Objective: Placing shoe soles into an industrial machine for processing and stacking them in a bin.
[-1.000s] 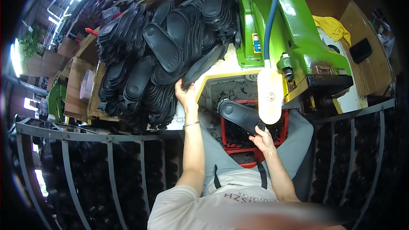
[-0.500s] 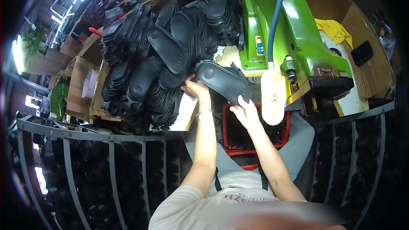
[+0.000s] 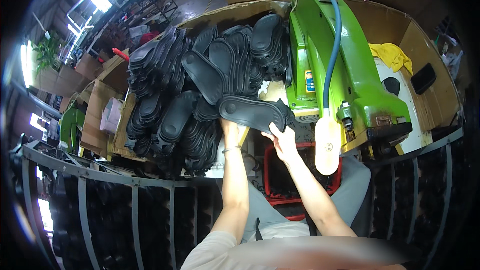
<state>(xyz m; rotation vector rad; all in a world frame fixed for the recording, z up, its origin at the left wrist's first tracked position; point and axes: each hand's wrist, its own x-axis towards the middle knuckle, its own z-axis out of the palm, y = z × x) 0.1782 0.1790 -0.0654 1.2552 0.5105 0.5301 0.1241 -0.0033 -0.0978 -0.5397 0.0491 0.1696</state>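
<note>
Between my hands is a black shoe sole (image 3: 247,112), long and rounded, with a ragged edge at its right end. My left hand (image 3: 230,129) grips it from below near its left end, the fingers hidden beneath. At its lower right edge my right hand (image 3: 283,141) is closed on it, thumb on top. Just behind, heaped stacks of similar black soles (image 3: 204,77) cover the left of the table. To the right stands a green press machine (image 3: 345,65), with a pale, rounded paddle-like plate (image 3: 328,147) close to my right hand.
A red crate (image 3: 268,175) with dark bits inside sits between my legs. Metal railings (image 3: 135,215) run along both sides. A yellow cloth (image 3: 392,57) and a dark flat object (image 3: 424,78) lie at the right, inside cardboard walls (image 3: 420,90). A blue hose (image 3: 333,55) hangs before the machine.
The view has shifted, so the table and machine sit lower in the picture. The held sole is turned more level and has come nearer the stacks; both hands still hold it.
</note>
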